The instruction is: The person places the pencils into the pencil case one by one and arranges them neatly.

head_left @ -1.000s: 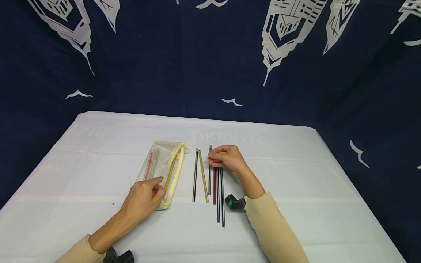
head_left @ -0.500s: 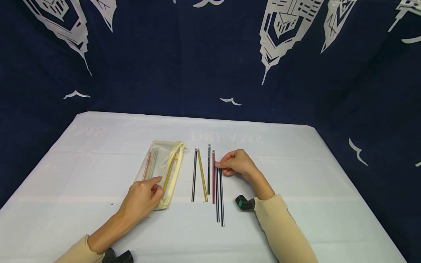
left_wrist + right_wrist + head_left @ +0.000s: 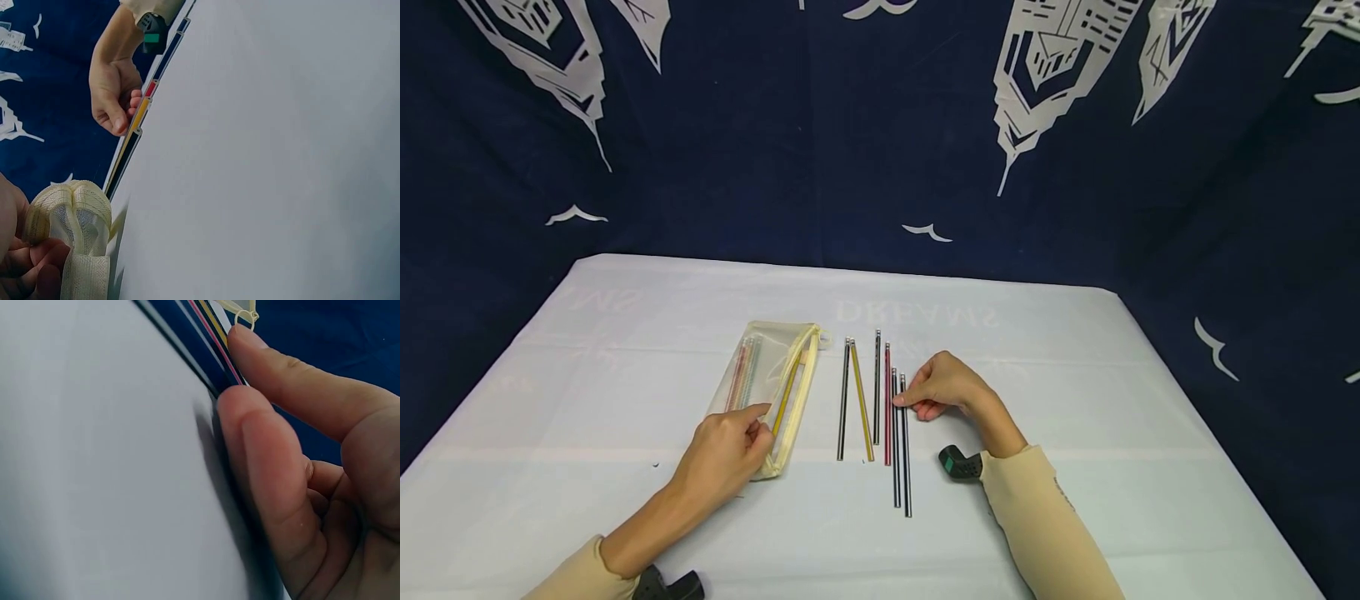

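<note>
My left hand (image 3: 735, 442) pinches the open edge of a clear pencil pouch (image 3: 771, 358) with a cream zipper, its mouth gaping in the left wrist view. Inside show a yellow pencil (image 3: 786, 392) and several pale, striped sticks (image 3: 742, 371). To the right of the pouch, my right hand (image 3: 946, 385) holds thumb and forefinger around the upper part of the rightmost dark pencil (image 3: 907, 475). Beside that lie another dark pencil (image 3: 897, 467) and a red pencil (image 3: 887, 425), roughly parallel. In the right wrist view the thumb (image 3: 287, 369) overlaps the pencil ends.
Farther left on the white tabletop (image 3: 1075, 400) lie a black pencil (image 3: 843, 408), a slanted yellow pencil (image 3: 862, 404) and one more dark pencil (image 3: 877, 392). A navy cloth (image 3: 760, 167) with white prints hangs behind the table. Each wrist carries a black camera (image 3: 961, 463).
My right hand has moved from the top of the middle dark pencil rightward and nearer, to the rightmost dark pencil. The left hand and the pouch stay where they were.
</note>
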`<state>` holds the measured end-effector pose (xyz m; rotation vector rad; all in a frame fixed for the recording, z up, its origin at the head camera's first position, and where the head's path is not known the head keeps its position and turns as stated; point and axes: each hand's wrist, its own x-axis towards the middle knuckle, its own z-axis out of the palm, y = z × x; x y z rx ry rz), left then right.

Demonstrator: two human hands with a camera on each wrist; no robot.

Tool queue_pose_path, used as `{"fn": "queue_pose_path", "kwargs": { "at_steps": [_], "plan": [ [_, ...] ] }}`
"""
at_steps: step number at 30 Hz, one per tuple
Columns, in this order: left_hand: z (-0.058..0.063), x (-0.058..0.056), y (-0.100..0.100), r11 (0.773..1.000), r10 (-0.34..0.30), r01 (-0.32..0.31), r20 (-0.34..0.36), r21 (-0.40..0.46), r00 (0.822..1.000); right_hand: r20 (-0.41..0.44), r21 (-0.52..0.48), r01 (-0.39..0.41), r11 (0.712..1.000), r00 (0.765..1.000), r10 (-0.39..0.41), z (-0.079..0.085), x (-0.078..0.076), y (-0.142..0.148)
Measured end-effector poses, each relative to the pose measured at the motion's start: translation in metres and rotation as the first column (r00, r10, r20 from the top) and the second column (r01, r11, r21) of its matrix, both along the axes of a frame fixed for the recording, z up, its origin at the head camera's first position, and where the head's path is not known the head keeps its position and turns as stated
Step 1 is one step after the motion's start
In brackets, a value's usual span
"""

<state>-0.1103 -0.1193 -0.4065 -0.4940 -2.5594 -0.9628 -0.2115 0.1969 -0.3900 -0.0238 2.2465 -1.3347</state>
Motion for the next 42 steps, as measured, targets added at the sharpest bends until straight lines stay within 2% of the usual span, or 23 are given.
{"fn": "queue_pose_path", "kwargs": {
  "at_steps": [14,23,27,42],
  "plan": [
    [0.001,0.000,0.000,1.000,-0.005,0.005,-0.002,-0.004,1.000,-0.031,-0.007,-0.009,1.000,0.999,0.008,0.001,0.001,0.002],
    [0.001,0.000,0.001,1.000,-0.006,0.006,0.000,-0.001,1.000,-0.117,0.156,0.071,0.985,0.992,-0.053,0.005,0.003,-0.005],
    [0.001,0.001,0.001,1.000,-0.008,0.008,0.010,0.002,1.000,-0.130,0.177,0.075,0.981,0.990,-0.052,0.006,0.004,-0.005],
    [0.001,0.001,0.000,1.000,-0.005,0.005,-0.005,0.005,1.000,-0.040,-0.024,0.059,0.998,0.997,-0.060,-0.001,-0.001,0.006]
  ]
}}
